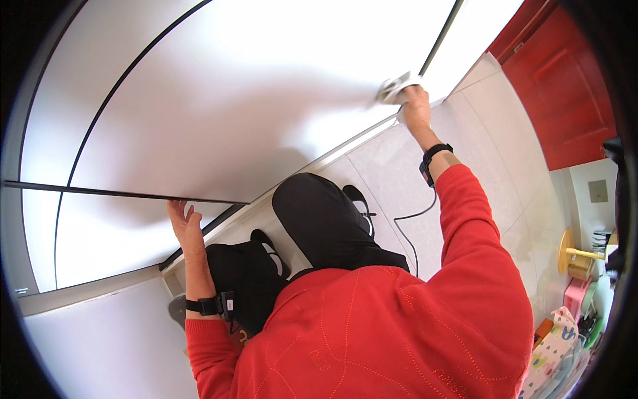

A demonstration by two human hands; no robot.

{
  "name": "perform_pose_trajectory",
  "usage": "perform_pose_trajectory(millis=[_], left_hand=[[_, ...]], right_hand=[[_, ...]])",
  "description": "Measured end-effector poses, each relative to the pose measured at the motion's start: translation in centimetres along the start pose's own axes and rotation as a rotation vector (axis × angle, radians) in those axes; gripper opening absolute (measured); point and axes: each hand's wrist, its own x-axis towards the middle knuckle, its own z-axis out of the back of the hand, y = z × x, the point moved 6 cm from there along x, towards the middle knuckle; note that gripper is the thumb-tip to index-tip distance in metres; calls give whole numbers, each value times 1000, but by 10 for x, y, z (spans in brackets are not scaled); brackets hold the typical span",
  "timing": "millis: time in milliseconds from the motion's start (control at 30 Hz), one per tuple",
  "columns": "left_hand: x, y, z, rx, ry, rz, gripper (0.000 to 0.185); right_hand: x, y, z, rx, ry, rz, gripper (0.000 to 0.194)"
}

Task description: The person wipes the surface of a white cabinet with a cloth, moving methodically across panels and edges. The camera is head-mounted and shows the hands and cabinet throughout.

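A crumpled pale cloth, partly blurred, is gripped in my right hand against the lower right part of a glossy white panel with dark edging. My left hand touches the dark lower-left edge of that panel with its fingertips, the fingers spread and slightly bent. Below this edge is another white panel. Each wrist wears a black strap with a small device, and a thin cable hangs from the right one.
Pale floor tiles lie to the right, beyond my bent knees and dark shoes. A red panelled door stands at upper right. Household items, among them a yellow round-based stand and a pink container, crowd the lower right. A pale wall is at lower left.
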Motion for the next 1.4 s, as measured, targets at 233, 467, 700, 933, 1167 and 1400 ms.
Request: perform_pose_trajectory(millis=[233,467,700,933,1167,1400], left_hand=[[0,-2,0,-9,-16,-29,86],[-3,-7,-4,-27,8,-61,87],[-5,-21,-4,-13,-14,-25,80],[-5,-25,-7,-31,14,-11,81],[2,-12,-5,-8,90,-93,82],[-4,-1,3,-20,-35,-63,75]], right_hand=[[12,-63,-26,402,-297,-578,39],[-13,-44,-136,1088,288,-1075,34],[-36,57,-126,1272,495,-1393,27],[-18,118,-96,1529,587,-1224,16],[12,178,-14,1457,494,-1045,13],[12,248,90,1701,621,-587,44]])
